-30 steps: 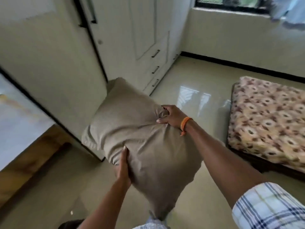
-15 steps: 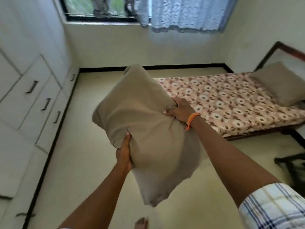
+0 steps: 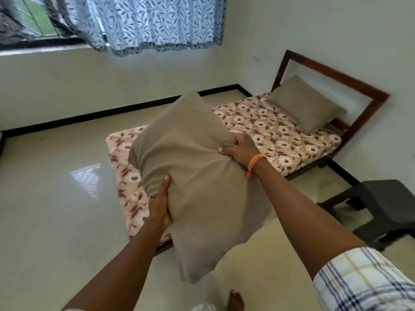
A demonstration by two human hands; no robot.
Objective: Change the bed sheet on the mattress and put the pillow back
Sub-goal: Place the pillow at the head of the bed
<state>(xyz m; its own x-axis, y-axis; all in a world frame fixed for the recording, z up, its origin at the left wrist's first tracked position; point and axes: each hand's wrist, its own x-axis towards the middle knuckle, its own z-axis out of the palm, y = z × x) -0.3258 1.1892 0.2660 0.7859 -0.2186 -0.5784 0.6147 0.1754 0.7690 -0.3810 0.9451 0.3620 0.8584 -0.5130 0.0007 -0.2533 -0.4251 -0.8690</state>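
Closer now than 0.5 s ago, the bed (image 3: 280, 140) with its floral sheet (image 3: 265, 131) lies just beyond the fingers. Both hands grip 1 tan pillow (image 3: 193, 176) in the air: left hand (image 3: 160, 205) underneath, right hand (image 3: 241, 149) bunching its edge. A 2nd pillow (image 3: 305, 104) rests at the headboard (image 3: 336, 86), well past the fingers. No writing shows.
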